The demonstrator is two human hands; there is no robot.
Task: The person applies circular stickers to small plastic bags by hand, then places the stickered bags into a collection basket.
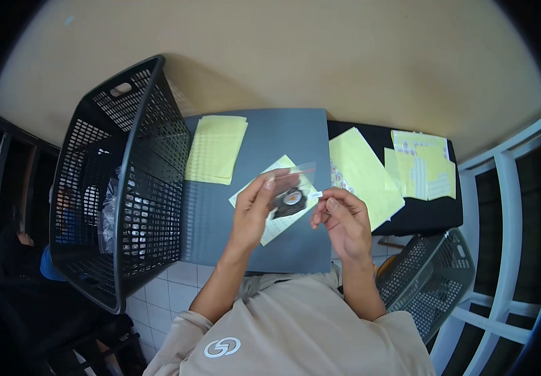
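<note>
Our left hand [255,203] holds a bag [291,199], likely light and slippery, best taken edgewise; our right hand [347,220] pinches a label [315,195].

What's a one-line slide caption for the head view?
Left hand holding a clear bag, right hand a small white tag near its edge, above a gray table.

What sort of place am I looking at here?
Probably a small packing workspace: yellow sheets lie on a grey table, a basket holds what looks like clear plastic, and the left hand holds a see-through bag.
</note>
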